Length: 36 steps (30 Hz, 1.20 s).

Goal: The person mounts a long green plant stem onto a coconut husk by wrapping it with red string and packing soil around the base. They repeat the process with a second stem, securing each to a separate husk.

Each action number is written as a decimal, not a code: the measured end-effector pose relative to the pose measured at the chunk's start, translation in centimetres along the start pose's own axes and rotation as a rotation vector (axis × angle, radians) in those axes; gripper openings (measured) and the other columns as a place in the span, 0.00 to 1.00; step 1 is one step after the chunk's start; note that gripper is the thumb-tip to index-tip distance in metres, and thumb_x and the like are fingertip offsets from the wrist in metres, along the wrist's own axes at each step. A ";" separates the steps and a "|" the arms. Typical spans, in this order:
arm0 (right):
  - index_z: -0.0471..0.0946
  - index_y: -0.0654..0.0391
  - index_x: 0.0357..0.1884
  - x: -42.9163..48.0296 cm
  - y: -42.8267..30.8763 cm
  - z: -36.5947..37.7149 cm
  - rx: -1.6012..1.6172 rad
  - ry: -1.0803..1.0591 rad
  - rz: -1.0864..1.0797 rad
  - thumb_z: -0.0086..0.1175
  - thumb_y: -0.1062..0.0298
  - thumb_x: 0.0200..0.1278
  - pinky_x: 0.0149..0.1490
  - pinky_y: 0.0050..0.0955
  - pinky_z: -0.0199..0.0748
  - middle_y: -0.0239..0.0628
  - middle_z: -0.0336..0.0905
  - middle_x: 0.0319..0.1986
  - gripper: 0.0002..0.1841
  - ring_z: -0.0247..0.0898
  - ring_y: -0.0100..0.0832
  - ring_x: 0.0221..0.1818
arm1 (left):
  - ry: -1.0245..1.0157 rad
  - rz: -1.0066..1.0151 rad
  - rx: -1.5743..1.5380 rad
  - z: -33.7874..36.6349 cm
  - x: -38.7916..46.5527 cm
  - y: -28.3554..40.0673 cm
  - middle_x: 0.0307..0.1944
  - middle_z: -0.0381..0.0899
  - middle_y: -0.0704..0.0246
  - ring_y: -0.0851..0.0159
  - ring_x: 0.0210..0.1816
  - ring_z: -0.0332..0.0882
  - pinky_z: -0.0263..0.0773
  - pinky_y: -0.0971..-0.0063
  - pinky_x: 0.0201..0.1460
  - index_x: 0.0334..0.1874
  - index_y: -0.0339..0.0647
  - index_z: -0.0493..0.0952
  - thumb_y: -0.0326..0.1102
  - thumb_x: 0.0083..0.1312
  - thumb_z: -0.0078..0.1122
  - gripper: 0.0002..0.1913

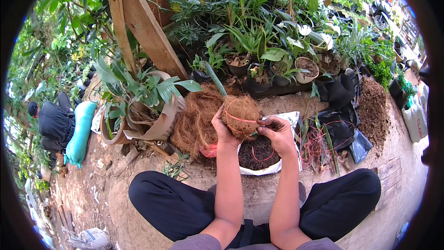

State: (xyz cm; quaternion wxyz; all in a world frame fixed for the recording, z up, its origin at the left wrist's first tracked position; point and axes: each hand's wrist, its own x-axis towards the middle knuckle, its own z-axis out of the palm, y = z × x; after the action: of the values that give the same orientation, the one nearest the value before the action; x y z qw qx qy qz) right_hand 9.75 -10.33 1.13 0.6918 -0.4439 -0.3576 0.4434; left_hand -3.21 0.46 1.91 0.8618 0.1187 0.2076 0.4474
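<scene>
My left hand (225,128) holds a ball wrapped in brown coir fibre (241,116) from its left and lower side. A pinkish-red plastic tie (239,118) runs round the ball, and a long green stem or leaf (215,78) stands out from its top left. At the ball's right side, my right hand (276,133) pinches the tie between thumb and fingers; a loose length hangs below. Under both hands lies an open white sack (260,172) with dark soil (258,152) in it. Loose coir fibre (194,118) is heaped left of the ball.
Potted plants (258,76) line the far side. A leafy plant in a broken pot (156,121) and a slanting wooden plank (142,24) are at left. Red plastic strips (317,149), black plastic bags (336,121) and a brown soil heap (371,111) lie right. Another person (57,123) sits far left.
</scene>
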 end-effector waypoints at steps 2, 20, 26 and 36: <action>0.80 0.64 0.37 -0.1 -0.2 -0.4 0.021 -0.057 0.006 0.67 0.82 0.54 0.44 0.20 0.75 0.30 0.83 0.34 0.09 0.76 0.18 0.37 | 0.009 -0.018 0.002 -0.6 0.3 0.0 0.52 0.79 0.51 0.48 0.51 0.80 0.78 0.50 0.53 0.59 0.33 0.72 0.51 0.70 0.35 0.29; 0.70 0.63 0.35 1.4 -3.4 -3.0 -0.590 0.133 0.000 0.64 0.83 0.53 0.38 0.21 0.70 0.29 0.72 0.26 0.14 0.71 0.18 0.32 | -0.295 -0.366 0.414 -1.0 -0.5 0.0 0.48 0.81 0.49 0.50 0.48 0.82 0.77 0.57 0.55 0.56 0.25 0.74 0.47 0.68 0.43 0.28; 0.81 0.63 0.37 1.8 -3.9 -2.9 -0.832 0.216 -0.144 0.68 0.73 0.51 0.37 0.26 0.71 0.37 0.81 0.27 0.12 0.76 0.28 0.30 | -0.102 -0.251 0.529 -0.9 -0.1 -1.1 0.46 0.83 0.54 0.57 0.44 0.84 0.80 0.62 0.51 0.53 0.30 0.77 0.40 0.70 0.49 0.20; 0.77 0.65 0.35 1.2 -3.0 -3.5 -0.636 0.164 0.067 0.58 0.67 0.68 0.36 0.27 0.72 0.37 0.82 0.26 0.10 0.74 0.25 0.28 | -0.044 -0.160 0.481 -2.7 1.1 -1.2 0.43 0.84 0.57 0.58 0.41 0.84 0.81 0.65 0.47 0.50 0.33 0.78 0.43 0.68 0.51 0.19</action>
State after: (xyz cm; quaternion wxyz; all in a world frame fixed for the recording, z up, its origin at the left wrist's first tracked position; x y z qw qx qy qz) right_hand 14.12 -10.89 2.82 0.5300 -0.6836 -0.4062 0.2947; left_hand -2.99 0.71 -1.20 0.8456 0.3132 0.2980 0.3131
